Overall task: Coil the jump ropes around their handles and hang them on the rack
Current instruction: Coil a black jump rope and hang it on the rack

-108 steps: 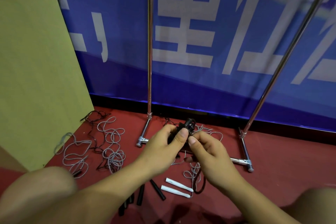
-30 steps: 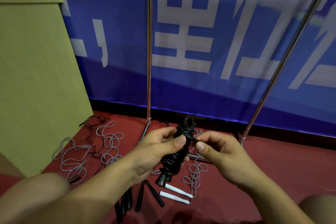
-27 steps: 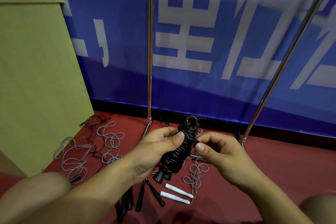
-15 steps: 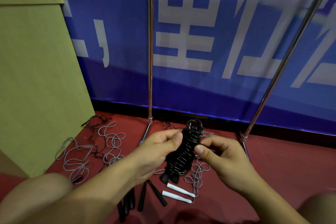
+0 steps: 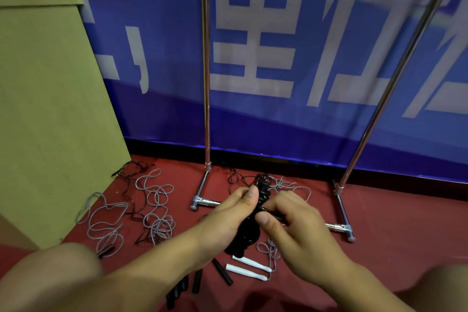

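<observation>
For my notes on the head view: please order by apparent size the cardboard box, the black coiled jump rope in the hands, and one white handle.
1. cardboard box, by far the largest.
2. black coiled jump rope, partly hidden by both hands.
3. white handle, smallest.

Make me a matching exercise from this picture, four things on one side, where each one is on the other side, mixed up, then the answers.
Things:
1. black coiled jump rope
2. white handles
3. loose grey rope
4. tan cardboard panel

Places:
A. standing at far left
B. held in both hands
C. sprawled on red floor, left of the chrome rack base
D. on the floor under the hands

Pairs: 1-B, 2-D, 3-C, 4-A
</observation>
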### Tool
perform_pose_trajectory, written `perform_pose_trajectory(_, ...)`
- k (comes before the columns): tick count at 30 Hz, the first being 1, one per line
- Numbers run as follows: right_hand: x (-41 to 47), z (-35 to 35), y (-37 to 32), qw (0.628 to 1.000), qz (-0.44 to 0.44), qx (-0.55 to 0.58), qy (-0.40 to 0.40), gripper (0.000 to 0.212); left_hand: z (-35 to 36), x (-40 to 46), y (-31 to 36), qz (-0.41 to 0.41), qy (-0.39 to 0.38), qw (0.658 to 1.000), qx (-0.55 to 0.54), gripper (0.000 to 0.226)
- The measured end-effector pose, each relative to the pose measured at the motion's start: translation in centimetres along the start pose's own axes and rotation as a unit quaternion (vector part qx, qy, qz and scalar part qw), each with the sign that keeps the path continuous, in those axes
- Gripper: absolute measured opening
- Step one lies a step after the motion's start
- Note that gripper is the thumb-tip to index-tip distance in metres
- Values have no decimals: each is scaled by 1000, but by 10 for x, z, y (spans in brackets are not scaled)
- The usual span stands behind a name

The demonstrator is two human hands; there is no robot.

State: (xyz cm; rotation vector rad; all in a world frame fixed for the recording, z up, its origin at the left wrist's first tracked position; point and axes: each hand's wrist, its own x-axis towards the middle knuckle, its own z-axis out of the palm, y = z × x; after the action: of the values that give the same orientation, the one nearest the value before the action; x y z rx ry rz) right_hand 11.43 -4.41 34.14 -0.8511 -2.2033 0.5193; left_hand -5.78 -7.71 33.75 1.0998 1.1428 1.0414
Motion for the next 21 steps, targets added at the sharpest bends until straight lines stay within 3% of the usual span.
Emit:
perform_pose_trajectory(3,1,-1,-10,997,29,67,-32,31,3,2,4,12,42,999,-6,60)
perform_pose_trajectory(6,6,-6,-16,985,102,129,-58,20,2,4,6,22,61,998,-14,51)
perform_pose_trajectory(8,10,-11,-19,961,166,200,-96,18,2,4,6,25,65,998,-11,51)
perform_pose_trajectory(12,12,-21,-19,898,288,314,-108,36,3,4,7,42,58,997,2,51)
perform_pose_trajectory(18,14,-27,-21,852,317,408,-88,21,5,4,11,48,45,997,32,49)
perform_pose_trajectory(21,16,-28,-21,843,327,422,-64,25,7,5,11,40,36,999,10,54)
